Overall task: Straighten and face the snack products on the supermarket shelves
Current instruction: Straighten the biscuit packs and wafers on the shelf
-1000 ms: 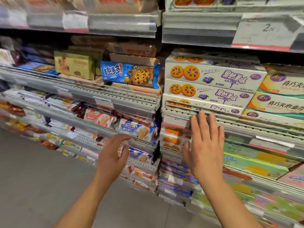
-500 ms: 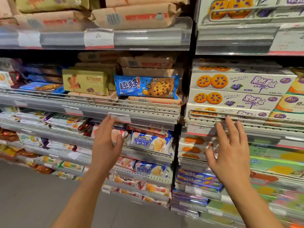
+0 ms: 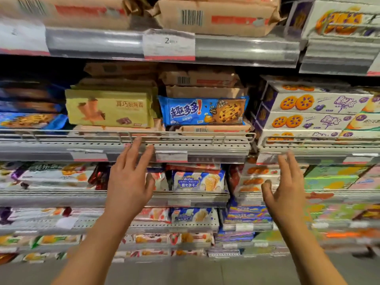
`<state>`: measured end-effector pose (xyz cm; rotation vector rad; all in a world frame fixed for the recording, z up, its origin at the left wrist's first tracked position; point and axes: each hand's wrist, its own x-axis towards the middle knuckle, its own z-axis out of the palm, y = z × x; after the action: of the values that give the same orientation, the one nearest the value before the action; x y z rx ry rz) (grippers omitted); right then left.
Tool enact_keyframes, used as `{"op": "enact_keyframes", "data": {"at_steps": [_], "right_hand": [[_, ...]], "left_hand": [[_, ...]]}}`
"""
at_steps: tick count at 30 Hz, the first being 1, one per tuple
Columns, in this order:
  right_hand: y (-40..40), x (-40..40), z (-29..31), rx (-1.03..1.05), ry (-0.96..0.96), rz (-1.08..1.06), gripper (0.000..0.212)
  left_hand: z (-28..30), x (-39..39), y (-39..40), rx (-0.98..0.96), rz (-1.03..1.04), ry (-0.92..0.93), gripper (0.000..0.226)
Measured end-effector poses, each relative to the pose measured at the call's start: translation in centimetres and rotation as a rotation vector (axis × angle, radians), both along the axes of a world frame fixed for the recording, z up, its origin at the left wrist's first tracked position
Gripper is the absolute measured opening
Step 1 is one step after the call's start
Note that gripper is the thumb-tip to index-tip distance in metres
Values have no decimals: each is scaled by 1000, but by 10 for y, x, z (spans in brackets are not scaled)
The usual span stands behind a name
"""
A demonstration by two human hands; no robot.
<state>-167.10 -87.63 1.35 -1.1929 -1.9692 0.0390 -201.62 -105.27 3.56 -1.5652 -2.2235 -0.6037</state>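
Observation:
A blue chocolate-chip cookie pack (image 3: 202, 112) lies on tan biscuit packs (image 3: 201, 91) on the middle shelf, tilted a little. Left of it stands a yellow wafer-roll box (image 3: 109, 108). My left hand (image 3: 128, 182) is raised with straight fingers, its tips just below the wire front rail (image 3: 185, 134) of that shelf, holding nothing. My right hand (image 3: 284, 186) hovers empty with spread fingers in front of the neighbouring bay, below white boxes with orange cookies (image 3: 308, 103).
Blue-white wafer packs (image 3: 198, 181) fill the shelf below, between my hands. Green and pink boxes (image 3: 333, 179) lie at the right. More tan packs (image 3: 216, 17) sit on the top shelf above a price tag (image 3: 169, 45). Grey floor (image 3: 195, 272) runs below.
The view has shifted left and closer to the left bay. Both hands rose; the left moved up from the lower shelves to the middle shelf's front edge. Neither took hold of anything.

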Motion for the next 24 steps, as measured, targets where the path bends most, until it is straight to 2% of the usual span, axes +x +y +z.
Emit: {"op": "enact_keyframes", "data": {"at_steps": [3, 6, 7, 8, 11, 13, 16, 18, 22, 24], "right_hand": [[-35, -32, -18, -112, -51, 140, 39], [-50, -67, -29, -429, -186, 261, 22], [-47, -78, -31, -545, -176, 301, 19], [-43, -88, -31, -690, -88, 326, 17], [-23, -116, -31, -1148, 494, 253, 20], [-6, -129, -36, -1296, 686, 184, 26], [15, -145, -45, -1454, 798, 185, 39], [25, -154, -47, -1523, 853, 163, 40], [31, -166, -42, -1452, 920, 120, 28], [31, -168, -40, -1425, 939, 122, 23]], "left_hand": [[1, -4, -2, 23, -37, -17, 70], [-5, -5, -2, 43, -65, -42, 68], [-7, -4, -1, 41, -64, -52, 69], [-9, -3, -1, 37, -59, -61, 70], [-11, 3, -1, 38, -39, -82, 72], [-9, 6, -1, 45, -23, -88, 72], [-8, 9, 0, 48, -2, -79, 73], [-8, 10, 0, 64, 2, -70, 72], [-5, 9, -1, 68, 15, -64, 75], [-3, 9, 0, 69, 23, -55, 70]]}}
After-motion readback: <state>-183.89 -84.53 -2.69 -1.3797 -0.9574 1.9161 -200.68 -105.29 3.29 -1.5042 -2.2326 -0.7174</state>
